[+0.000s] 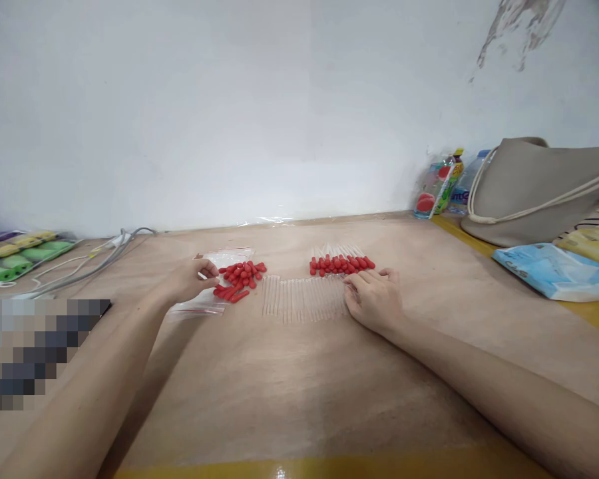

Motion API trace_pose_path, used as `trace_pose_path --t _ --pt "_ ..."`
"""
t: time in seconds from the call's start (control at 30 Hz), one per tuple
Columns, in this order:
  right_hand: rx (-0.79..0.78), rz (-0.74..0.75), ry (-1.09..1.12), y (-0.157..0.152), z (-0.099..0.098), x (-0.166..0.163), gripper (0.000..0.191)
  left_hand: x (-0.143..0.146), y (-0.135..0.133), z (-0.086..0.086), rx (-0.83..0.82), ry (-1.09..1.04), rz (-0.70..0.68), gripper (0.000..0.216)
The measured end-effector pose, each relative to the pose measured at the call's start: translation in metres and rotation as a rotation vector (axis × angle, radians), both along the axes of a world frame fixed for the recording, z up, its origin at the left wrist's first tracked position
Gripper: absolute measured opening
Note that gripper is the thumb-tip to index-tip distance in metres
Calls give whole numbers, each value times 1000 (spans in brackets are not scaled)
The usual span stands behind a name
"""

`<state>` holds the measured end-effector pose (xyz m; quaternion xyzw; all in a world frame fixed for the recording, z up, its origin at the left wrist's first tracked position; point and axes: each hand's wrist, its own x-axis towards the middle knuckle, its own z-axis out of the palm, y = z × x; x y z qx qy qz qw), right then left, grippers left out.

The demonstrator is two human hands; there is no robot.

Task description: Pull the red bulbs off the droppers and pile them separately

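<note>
Parts lie sorted on the desk (299, 386): loose red bulbs (240, 276) on a clear bag (204, 303) at left, bare tubes (304, 299) in a row at centre, and capped tubes (340, 264) just behind. Each group probably sits this way to stay within reach of one hand.

- Left hand (192, 279): fingers drawn together at the edge of the bulbs. Whether they hold anything cannot be told.
- Right hand (374, 299): palm down, fingers loosely bent, resting on the right end of the bare tubes, gripping nothing.
</note>
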<state>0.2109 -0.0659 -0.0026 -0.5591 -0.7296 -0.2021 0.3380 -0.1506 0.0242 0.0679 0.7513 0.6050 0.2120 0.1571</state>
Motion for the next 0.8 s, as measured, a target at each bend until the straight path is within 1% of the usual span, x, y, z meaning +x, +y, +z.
trace_pose_path --t 0.13,0.27,0.33,0.47,0.53,0.57,0.63,0.67,0.7,0.73,0.8 --pt "15 71 -24 -1 -2 -1 14 -3 6 -10 -34 -75 63 39" --pt "1 104 -28 -2 -2 -1 16 -4 4 -12 -106 -165 135 39" --pt "-16 114 -32 -3 -2 -2 17 -4 5 -13 -105 -135 146 38" --pt "-38 143 -41 -5 -2 -1 17 -7 8 -15 -56 10 131 32" --pt "-43 159 -46 -6 -1 0 18 -5 7 -11 28 98 173 29" --pt "-49 166 -51 -6 -1 0 19 -1 4 -7 100 141 212 28" --pt "-67 178 -65 -7 0 0 20 12 -6 0 290 196 286 26" --pt "-76 184 -72 -7 1 1 21 22 -13 3 386 199 288 25" --pt "-85 191 -79 -7 1 1 23 33 -20 5 475 186 254 23" --pt "-93 199 -86 -7 2 1 24 45 -27 5 542 171 190 22" --pt "-105 215 -98 -7 2 1 26 70 -39 0 561 155 -9 21"
